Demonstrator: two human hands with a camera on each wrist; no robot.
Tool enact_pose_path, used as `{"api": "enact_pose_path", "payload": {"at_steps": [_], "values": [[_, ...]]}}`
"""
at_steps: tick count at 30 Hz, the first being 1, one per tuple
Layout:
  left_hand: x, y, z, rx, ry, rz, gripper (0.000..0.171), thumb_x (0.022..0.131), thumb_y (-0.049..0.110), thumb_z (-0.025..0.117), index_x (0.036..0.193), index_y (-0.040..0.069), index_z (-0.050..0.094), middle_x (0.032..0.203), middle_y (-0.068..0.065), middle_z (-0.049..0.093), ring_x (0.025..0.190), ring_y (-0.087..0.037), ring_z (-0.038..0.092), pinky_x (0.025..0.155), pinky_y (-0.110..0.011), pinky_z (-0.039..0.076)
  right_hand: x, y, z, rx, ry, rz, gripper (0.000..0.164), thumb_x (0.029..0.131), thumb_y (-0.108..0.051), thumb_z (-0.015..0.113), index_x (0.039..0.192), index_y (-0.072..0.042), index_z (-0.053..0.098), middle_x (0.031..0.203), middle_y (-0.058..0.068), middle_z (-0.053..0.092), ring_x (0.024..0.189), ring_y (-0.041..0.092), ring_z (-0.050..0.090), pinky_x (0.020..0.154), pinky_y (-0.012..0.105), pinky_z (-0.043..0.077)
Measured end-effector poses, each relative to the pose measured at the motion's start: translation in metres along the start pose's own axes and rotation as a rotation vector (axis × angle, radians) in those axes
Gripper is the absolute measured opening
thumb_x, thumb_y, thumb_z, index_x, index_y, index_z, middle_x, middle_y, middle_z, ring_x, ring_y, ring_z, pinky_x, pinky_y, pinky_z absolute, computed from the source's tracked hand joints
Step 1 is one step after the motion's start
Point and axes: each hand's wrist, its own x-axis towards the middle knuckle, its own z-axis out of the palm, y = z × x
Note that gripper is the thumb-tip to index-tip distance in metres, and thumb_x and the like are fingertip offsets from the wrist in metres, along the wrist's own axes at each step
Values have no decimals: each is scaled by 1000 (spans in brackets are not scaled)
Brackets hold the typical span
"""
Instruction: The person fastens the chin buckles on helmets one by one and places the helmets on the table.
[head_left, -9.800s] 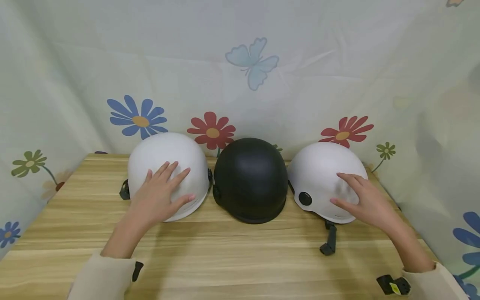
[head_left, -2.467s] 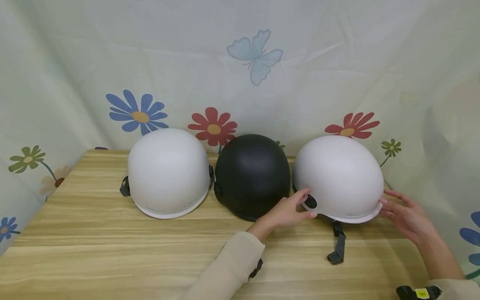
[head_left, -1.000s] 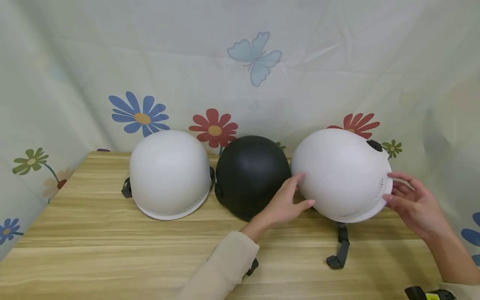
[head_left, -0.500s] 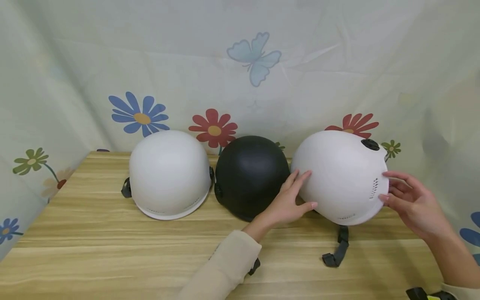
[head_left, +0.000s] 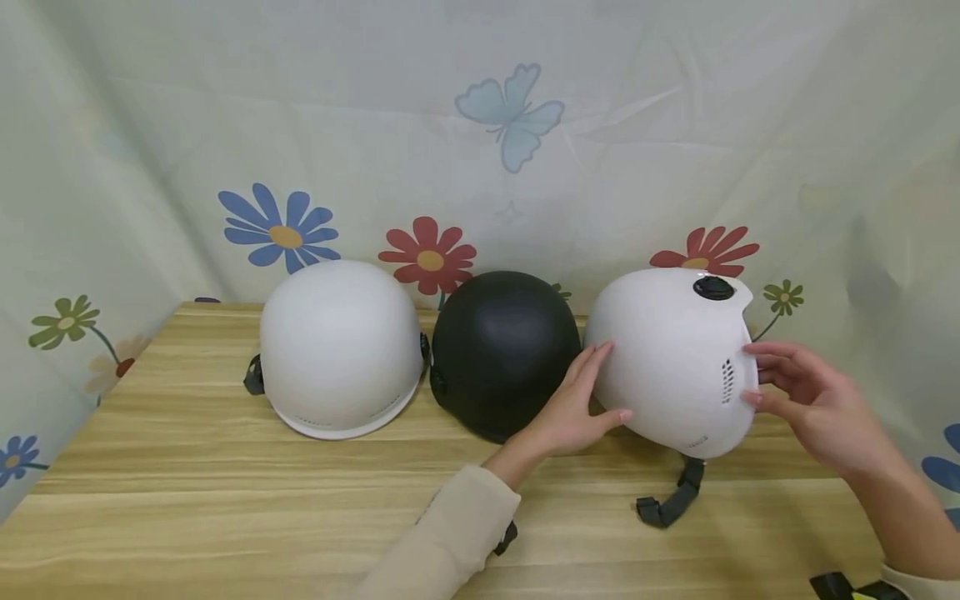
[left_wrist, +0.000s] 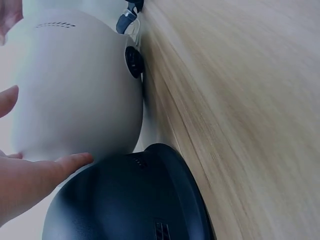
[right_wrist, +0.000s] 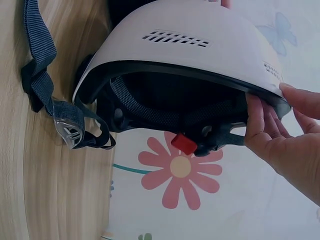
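A white helmet (head_left: 660, 358) leans tilted at the right of the row, its hollow underside turned to the right. My right hand (head_left: 832, 408) pinches its rim, thumb outside and fingers tucked inside, as the right wrist view shows. With fingers and thumb spread, my left hand (head_left: 570, 408) rests against the helmet's left side. A dark chin strap (head_left: 672, 498) hangs from it onto the table. Inside, the right wrist view shows dark padding and a red buckle piece (right_wrist: 184, 144). Directly left stands a black helmet (head_left: 502, 350), close behind my left hand.
A second white helmet (head_left: 337, 350) stands upright at the left end of the row. All three are on a wood-grain table (head_left: 225, 508). Behind and beside it hangs a pale curtain (head_left: 360, 142) printed with flowers and a butterfly.
My hands were earlier over the two white helmets; both are now on the right one. That helmet has been tipped over sideways, its rim swinging up and then left over the last second.
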Motion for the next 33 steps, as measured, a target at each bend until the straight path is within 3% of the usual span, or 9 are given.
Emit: {"api": "enact_pose_path", "payload": {"at_steps": [10, 18, 25, 33], "values": [[1, 1, -2, -15, 27, 16, 79, 86, 30, 63, 146, 33, 13, 151, -1, 6, 135, -26, 19, 101, -48, 30, -1, -5, 5, -133, -9, -20, 50, 80, 16, 59, 125, -1, 49, 105, -3, 56, 90, 5, 58, 68, 18, 50], [0, 1, -4, -4, 39, 39, 77, 85, 30, 64, 146, 32, 16, 151, -3, 7, 134, -28, 20, 101, -47, 30, -2, -9, 8, -193, -27, -35, 49, 79, 15, 60, 124, 0, 49, 104, -3, 55, 89, 4, 59, 66, 20, 51], [-1, 3, -4, -12, 40, 22, 78, 85, 31, 64, 146, 33, 16, 151, -3, 7, 133, -28, 23, 100, -46, 31, -3, -10, 10, -188, -24, 2, 51, 81, 12, 60, 128, -3, 46, 106, -6, 57, 88, 6, 59, 66, 21, 52], [-3, 4, -5, -18, 28, 8, 77, 85, 30, 64, 145, 34, 16, 151, -4, 7, 133, -29, 24, 101, -46, 31, -7, -8, 12, -77, -32, 27, 59, 81, 13, 60, 133, -7, 42, 105, -6, 60, 88, 7, 60, 67, 21, 51]]}}
